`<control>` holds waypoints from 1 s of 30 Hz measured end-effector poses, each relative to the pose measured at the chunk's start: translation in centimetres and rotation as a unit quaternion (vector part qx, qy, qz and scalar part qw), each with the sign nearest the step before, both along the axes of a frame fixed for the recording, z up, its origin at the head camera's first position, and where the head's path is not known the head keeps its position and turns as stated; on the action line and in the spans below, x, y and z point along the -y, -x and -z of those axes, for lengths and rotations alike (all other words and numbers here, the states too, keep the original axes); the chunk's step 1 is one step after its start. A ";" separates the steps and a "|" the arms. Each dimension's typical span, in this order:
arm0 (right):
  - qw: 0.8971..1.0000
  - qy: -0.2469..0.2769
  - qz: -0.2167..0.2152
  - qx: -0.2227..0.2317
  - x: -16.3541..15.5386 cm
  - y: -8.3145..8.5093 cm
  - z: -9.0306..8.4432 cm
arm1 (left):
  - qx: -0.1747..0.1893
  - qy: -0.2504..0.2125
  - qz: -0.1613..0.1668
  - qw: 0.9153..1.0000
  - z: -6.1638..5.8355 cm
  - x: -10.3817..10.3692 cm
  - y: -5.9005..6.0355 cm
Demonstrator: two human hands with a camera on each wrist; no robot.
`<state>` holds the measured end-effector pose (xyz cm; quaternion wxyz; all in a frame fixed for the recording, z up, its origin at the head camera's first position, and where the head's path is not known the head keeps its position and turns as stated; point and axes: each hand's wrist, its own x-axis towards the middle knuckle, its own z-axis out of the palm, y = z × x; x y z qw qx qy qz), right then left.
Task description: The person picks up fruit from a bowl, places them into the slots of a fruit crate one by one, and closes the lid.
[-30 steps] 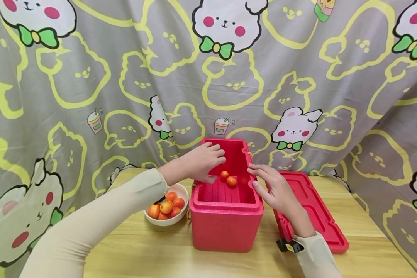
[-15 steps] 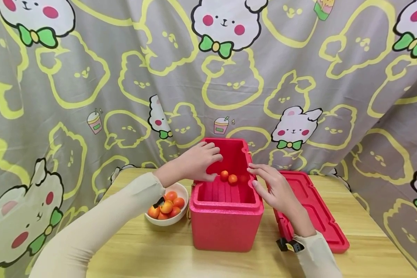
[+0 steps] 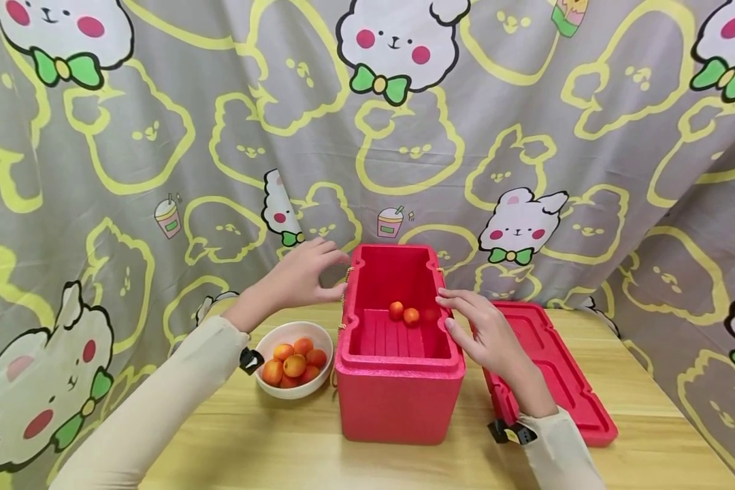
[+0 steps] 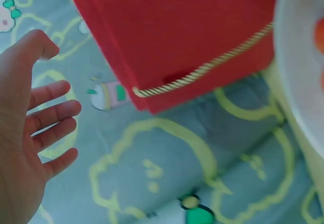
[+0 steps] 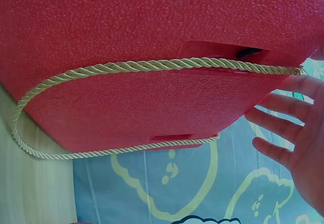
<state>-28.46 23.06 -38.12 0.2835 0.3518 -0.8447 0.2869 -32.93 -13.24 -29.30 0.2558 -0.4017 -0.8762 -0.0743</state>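
1. The red box (image 3: 398,408) stood uncovered on the wooden table (image 3: 251,442); two orange fruits (image 3: 411,316) lay close together on its floor, nearer its right wall.
2. More fruits (image 3: 294,366) sat in the white bowl (image 3: 294,393), just left of the box, while the lid (image 3: 554,344) lay to its right.
3. The left hand (image 3: 303,273) hung in the air beside the box's left wall, apart from it, thumb and fingers spread around nothing.
4. The right hand (image 3: 480,330) rested on the box's right rim, fingers loosely extended; I couldn't tell how hard it pressed.
5. I judged each fruit light, smooth and apt to roll, firm but easily bruised: best taken round its middle with thumb and fingertips. The box looked like stiff, light foam, best steadied at the rim or lifted by its gold rope (image 5: 152,65).
6. The bowl's lower fruits were hidden, and an orange patch on the box's inner right wall might have been only a reflection.
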 end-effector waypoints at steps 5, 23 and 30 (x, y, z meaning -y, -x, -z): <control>1.000 0.000 0.001 0.002 0.0 0.0 0.0 | 0.029 -0.001 -0.012 0.999 2.0 2.4 -0.6; 1.000 0.004 -0.004 0.009 0.2 0.1 0.1 | 0.133 -0.035 -0.046 0.989 9.6 7.1 -2.5; 1.000 0.004 -0.006 0.001 0.1 0.1 -0.2 | 0.161 -0.018 -0.030 0.986 11.7 7.7 -2.7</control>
